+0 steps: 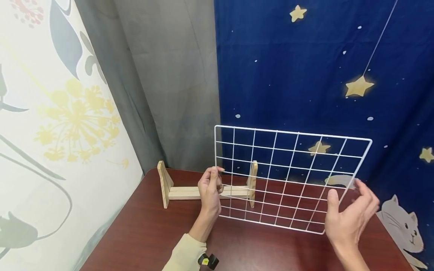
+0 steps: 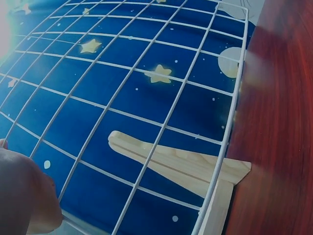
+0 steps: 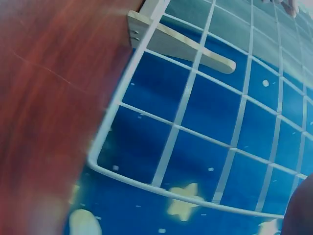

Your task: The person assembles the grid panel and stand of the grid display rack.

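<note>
A white wire grid panel (image 1: 298, 133) is held up in the air above the table, tilted. My left hand (image 1: 211, 188) pinches its left edge between thumb and fingers. At the right edge, my right hand (image 1: 350, 218) is spread around the rim, thumb in front and fingertips by the edge wire; how firmly they touch cannot be told. Behind the grid's left part stands a pale wooden stand (image 1: 183, 193) with two upright side pieces joined by slats. One side piece (image 2: 181, 164) shows through the mesh in the left wrist view.
The reddish-brown table (image 1: 135, 233) lies under everything. A blue curtain (image 1: 271, 75) with stars and a grey curtain (image 1: 176, 94) hang behind it. On the left is a white flower-patterned cloth (image 1: 40, 75).
</note>
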Available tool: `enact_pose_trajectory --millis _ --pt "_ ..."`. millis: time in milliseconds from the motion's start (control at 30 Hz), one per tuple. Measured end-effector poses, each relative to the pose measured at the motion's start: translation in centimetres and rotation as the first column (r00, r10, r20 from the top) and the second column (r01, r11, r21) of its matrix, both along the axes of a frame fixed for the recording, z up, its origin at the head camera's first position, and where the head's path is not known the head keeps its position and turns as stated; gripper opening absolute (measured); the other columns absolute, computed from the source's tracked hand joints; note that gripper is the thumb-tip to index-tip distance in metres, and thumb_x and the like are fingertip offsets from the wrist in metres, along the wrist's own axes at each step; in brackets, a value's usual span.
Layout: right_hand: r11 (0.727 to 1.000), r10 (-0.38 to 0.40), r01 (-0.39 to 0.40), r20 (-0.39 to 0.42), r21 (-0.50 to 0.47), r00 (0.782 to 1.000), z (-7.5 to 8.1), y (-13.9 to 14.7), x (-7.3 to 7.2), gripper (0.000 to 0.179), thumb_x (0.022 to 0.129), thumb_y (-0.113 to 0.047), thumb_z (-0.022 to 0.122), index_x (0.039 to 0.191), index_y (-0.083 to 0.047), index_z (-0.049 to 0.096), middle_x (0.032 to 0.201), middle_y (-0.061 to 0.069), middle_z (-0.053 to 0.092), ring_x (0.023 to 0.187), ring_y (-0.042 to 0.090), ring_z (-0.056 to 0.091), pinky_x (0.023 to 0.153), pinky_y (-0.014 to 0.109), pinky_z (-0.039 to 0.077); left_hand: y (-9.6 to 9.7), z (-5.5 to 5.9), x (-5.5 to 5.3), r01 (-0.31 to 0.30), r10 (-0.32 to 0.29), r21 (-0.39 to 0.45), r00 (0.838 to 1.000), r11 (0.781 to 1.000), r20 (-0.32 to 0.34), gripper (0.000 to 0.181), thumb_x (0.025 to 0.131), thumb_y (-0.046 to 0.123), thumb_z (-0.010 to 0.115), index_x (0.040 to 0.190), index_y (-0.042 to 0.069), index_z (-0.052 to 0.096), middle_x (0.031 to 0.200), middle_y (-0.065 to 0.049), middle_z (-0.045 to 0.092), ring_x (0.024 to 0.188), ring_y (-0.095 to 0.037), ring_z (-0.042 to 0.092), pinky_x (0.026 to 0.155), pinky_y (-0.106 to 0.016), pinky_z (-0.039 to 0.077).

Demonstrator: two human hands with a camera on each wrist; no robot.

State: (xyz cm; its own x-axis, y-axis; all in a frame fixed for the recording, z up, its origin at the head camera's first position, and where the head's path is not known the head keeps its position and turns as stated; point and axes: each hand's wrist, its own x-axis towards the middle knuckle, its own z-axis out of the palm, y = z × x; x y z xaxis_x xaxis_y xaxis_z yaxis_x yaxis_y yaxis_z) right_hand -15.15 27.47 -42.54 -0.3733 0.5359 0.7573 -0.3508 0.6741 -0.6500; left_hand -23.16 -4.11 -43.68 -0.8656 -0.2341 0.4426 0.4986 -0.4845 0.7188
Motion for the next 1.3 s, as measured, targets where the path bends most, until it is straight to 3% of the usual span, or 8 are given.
enact_pose_trajectory --millis 133,300,500,633,733,833,1100,1300 --pt "0.997 -0.033 0.048 -0.212 0.067 0.977 2.2 -1.7 0.4 0.077 0.085 -0.055 0.072 0.138 -0.001 0.056 0.143 -0.001 0.048 0.134 0.019 0.038 0.110 0.027 0.026 -0.1 -0.1 -0.1 -0.007 0.007 -0.008 1.000 1.000 -0.019 0.024 0.112 0.021 0.055 0.098 0.009 0.070 0.054 0.009 0.032 0.049 -0.004 0.024 0.046 -0.025 0.013" --pt "0.974 -0.038 0.099 -0.284 0.202 0.958 5.0 -4.2 0.4 0.088 0.081 -0.072 0.074 0.133 -0.002 0.060 0.140 0.022 0.056 0.126 0.047 0.046 0.110 0.037 0.026 0.1 -0.2 -0.5 -0.004 0.003 -0.032 0.999 0.999 -0.033 0.025 0.111 0.022 0.057 0.100 0.004 0.070 0.054 0.009 0.033 0.048 -0.004 0.024 0.046 -0.024 0.014" --pt "0.932 0.071 0.049 -0.315 0.359 0.947 7.0 -7.3 -0.1 0.074 0.087 -0.066 0.074 0.132 -0.008 0.066 0.141 0.020 0.060 0.123 0.047 0.054 0.106 0.027 0.035 0.3 -0.5 -0.6 0.009 -0.010 -0.024 1.000 1.000 -0.026 0.023 0.111 0.020 0.056 0.099 0.006 0.071 0.054 0.009 0.033 0.047 -0.005 0.024 0.045 -0.025 0.013" --pt "0.863 0.124 0.010 -0.232 0.505 0.965 7.3 -8.8 -0.5 0.065 0.092 -0.057 0.072 0.139 -0.012 0.068 0.150 0.017 0.058 0.134 0.043 0.054 0.114 0.038 0.045 0.3 -0.6 -0.6 0.005 -0.006 -0.022 1.000 1.000 -0.029 0.024 0.111 0.020 0.056 0.099 0.006 0.071 0.054 0.008 0.032 0.047 -0.004 0.024 0.045 -0.025 0.014" --pt "0.832 0.087 0.016 -0.158 0.554 0.984 7.3 -9.4 -0.9 0.066 0.093 -0.057 0.067 0.146 -0.017 0.064 0.155 0.014 0.056 0.139 0.043 0.051 0.103 0.056 0.051 0.4 -0.5 -0.6 0.005 -0.007 -0.030 0.999 1.000 -0.040 0.025 0.111 0.021 0.057 0.099 0.004 0.071 0.054 0.007 0.032 0.047 -0.004 0.025 0.045 -0.025 0.014" --pt "0.825 0.063 0.023 -0.132 0.564 0.989 7.3 -9.8 -1.4 0.064 0.096 -0.059 0.064 0.147 -0.021 0.064 0.156 0.015 0.055 0.140 0.045 0.050 0.092 0.066 0.049 0.4 -0.5 -0.7 0.008 -0.010 -0.035 0.999 0.999 -0.048 0.025 0.110 0.022 0.058 0.099 0.003 0.071 0.053 0.008 0.033 0.047 -0.003 0.025 0.045 -0.026 0.013" --pt "0.799 0.033 0.018 -0.074 0.602 0.997 7.4 -9.9 -1.9 0.054 0.093 -0.041 0.073 0.144 -0.023 0.067 0.149 0.017 0.060 0.136 0.046 0.054 0.100 0.063 0.052 0.8 -0.6 -0.8 0.010 -0.012 -0.049 0.999 0.999 -0.051 0.023 0.110 0.022 0.058 0.097 0.009 0.073 0.055 0.011 0.035 0.047 -0.002 0.026 0.046 -0.025 0.014" --pt "0.788 0.016 0.025 -0.061 0.615 0.998 7.5 -10.1 -1.9 0.057 0.087 -0.022 0.083 0.142 -0.021 0.069 0.139 0.016 0.067 0.134 0.044 0.057 0.099 0.060 0.055 0.9 -0.4 -0.5 0.000 -0.003 -0.058 0.999 0.998 -0.042 0.035 0.110 0.022 0.058 0.102 -0.011 0.066 0.055 0.011 0.035 0.047 -0.002 0.026 0.045 -0.025 0.015"
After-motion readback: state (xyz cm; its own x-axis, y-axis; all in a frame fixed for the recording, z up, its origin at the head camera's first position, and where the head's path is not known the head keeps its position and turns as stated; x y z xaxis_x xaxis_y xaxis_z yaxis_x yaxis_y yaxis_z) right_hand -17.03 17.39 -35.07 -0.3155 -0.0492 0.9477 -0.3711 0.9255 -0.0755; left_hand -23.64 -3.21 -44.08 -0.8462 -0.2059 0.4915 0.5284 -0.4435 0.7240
